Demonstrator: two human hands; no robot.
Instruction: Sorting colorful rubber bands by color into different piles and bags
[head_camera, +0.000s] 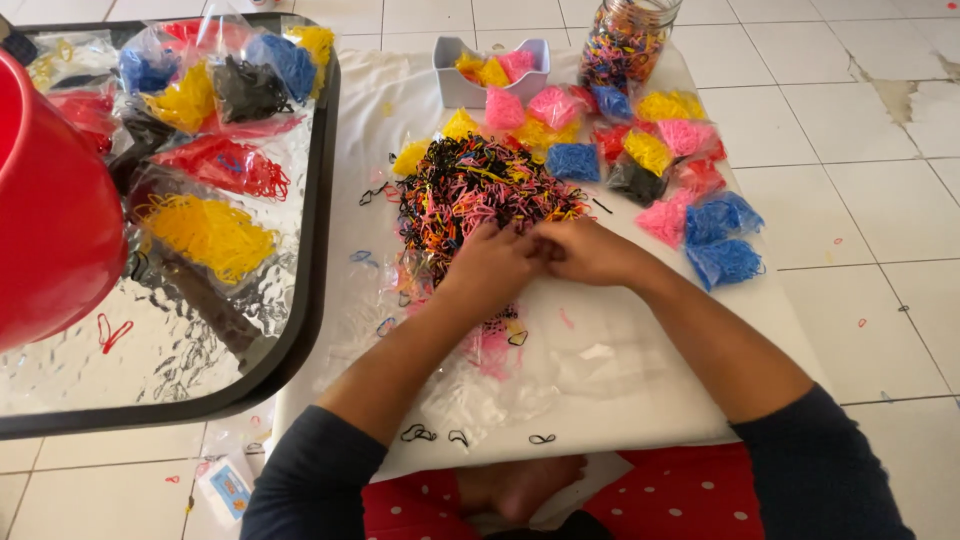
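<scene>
Left hand (487, 268) and right hand (590, 252) meet fingertip-to-fingertip at the lower edge of the mixed band pile (478, 190), center frame; grip undeterminable. Bare white cloth (640, 360) below.

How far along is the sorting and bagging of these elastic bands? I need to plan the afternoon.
Done: many small clear bags of single-colour bands lie right of the heap; more fill the black tray. In hand: the left hand and right hand meet at the edge of the mixed multicoloured pile. Left: that large pile, with empty clear bags waiting on the white cloth.
</scene>
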